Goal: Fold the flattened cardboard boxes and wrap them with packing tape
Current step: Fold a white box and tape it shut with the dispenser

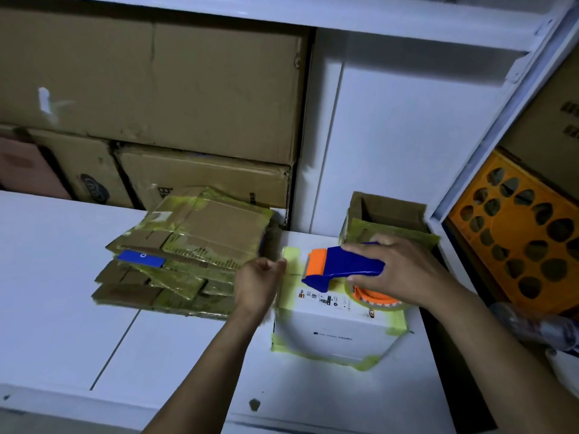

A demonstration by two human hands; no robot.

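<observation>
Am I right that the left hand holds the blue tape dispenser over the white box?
Not quite: the head view shows the right hand holding the blue tape dispenser over the white box; the left hand pinches the tape end.

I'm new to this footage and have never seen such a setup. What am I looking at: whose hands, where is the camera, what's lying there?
No machine here: a person works with bare hands, and the one picture comes from a camera worn on their head, looking forward and down. The right hand holds a blue and orange tape dispenser over a white box, which stands on the white surface and has yellowish tape on its edges. The left hand seems to pinch the loose tape strip at the box's top left edge. Left of it lies a stack of flattened cardboard boxes; behind it stands an open brown box.
</observation>
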